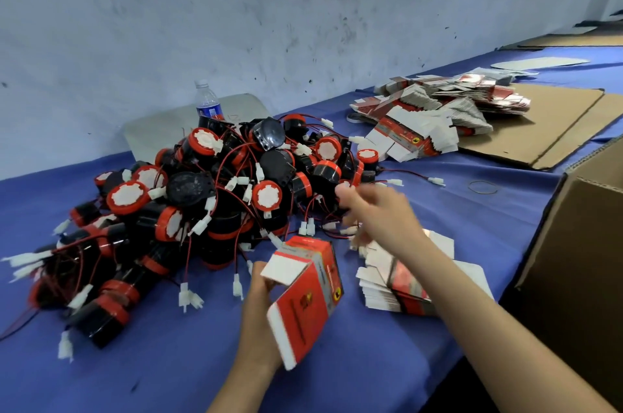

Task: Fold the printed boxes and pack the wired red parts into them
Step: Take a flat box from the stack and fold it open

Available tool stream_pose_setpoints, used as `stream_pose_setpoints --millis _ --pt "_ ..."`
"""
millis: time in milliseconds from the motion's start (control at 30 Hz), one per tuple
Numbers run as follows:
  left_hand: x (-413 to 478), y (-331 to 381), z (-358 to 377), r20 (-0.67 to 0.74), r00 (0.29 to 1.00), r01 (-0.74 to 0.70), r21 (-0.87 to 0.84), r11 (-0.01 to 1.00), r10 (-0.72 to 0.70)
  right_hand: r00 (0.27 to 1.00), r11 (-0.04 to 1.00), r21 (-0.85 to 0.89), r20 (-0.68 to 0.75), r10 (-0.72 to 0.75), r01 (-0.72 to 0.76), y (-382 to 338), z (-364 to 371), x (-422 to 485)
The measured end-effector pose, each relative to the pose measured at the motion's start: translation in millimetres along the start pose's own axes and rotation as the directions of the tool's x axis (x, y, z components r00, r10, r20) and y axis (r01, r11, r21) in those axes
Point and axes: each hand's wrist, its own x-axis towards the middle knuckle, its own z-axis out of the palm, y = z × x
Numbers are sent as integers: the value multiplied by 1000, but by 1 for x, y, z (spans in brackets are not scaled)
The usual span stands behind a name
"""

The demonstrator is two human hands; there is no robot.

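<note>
Printed box [305, 294] already folded into an open sleeve, gripped in the left hand [259, 314] just above the blue tablecloth [168, 362], fingers and thumb curled round its near edge. Held tilted, with the white end flap turned up toward the heap, seemingly to keep the mouth free for a part. Just beyond it, the pile of wired red parts [202, 196], black bodies and red caps tangled with thin wires and white connectors, close enough to be reached without shifting the box. Over the pile's near right edge, the right hand [374, 213], blurred, thumb raised beside a red cap and fingers bent down among the connectors; impossible to tell whether pinching anything or empty. Under that forearm, just beside the box, a bundle of flat blanks [404, 291], probably kept there as the next boxes to fold. Well apart at the back, a larger heap of blanks [438, 109] on a brown cardboard sheet [556, 129], likely reserve stock. At the right edge, a big brown carton [586, 244], presumably for finished packs. Behind the pile, an upright water bottle [206, 104]; on the cloth between pile and carton, a loose rubber band [482, 187].
</note>
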Motion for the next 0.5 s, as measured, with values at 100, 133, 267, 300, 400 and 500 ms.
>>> stream_pose_setpoints --millis 100,133,267,300,400,500 --pt "3 5 -6 -59 998 -3 21 1000 4 959 990 -81 -247 -136 119 2 -8 54" --pt "6 7 -7 -82 997 3 25 1000 -1 969 989 -94 -210 -128 111 2 -8 69" --pt "8 9 -8 -97 995 21 53 998 -16 995 975 -216 76 62 -44 13 8 107" --pt "8 10 -7 -87 996 27 52 998 -23 992 958 -284 108 72 -38 18 15 110" --pt "4 11 -6 -56 998 27 125 992 -20 1000 957 -291 25 8 0 29 28 106" --pt "-1 14 -3 -44 998 -24 226 974 35 984 994 44 -151 -90 98 30 31 90"
